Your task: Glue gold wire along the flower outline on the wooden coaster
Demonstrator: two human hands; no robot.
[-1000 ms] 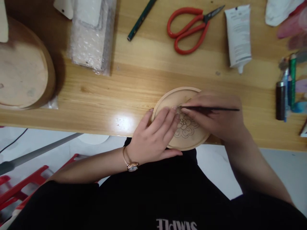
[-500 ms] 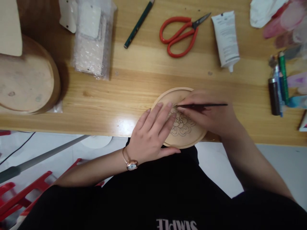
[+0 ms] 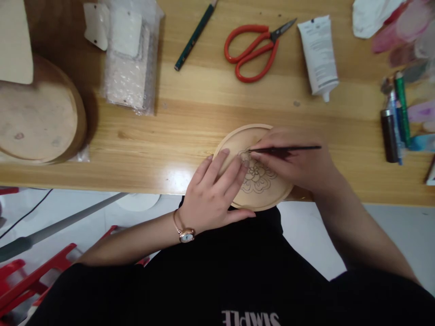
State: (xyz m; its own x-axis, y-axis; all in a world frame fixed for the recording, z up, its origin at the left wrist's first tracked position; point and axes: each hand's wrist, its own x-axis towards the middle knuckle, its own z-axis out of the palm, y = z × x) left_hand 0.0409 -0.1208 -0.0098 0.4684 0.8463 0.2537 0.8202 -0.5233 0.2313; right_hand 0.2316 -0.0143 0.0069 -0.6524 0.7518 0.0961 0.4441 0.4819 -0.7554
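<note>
A round pale wooden plate (image 3: 268, 198) with a raised rim lies at the table's front edge, overhanging it slightly. Dark lines on its face form a flower with layered petals. Across the plate's left side rests my left hand (image 3: 214, 190), fingers spread flat and thumb along the near rim. My right hand (image 3: 295, 158) pinches a thin dark paintbrush (image 3: 285, 149), its tip touching the plate at the upper petals. Part of the drawing is hidden beneath both hands.
Red-handled scissors (image 3: 253, 52), a dark green pencil (image 3: 195, 36) and a white tube (image 3: 319, 56) lie farther back. Wrapped pale pieces (image 3: 129, 59) and a round wooden box (image 3: 37, 113) are at left. Pens (image 3: 390, 136) and paint containers (image 3: 416, 22) crowd the right.
My left index and middle fingers have drawn back a little toward me, uncovering more of the upper petals. The brush tip remains at nearly the same spot.
</note>
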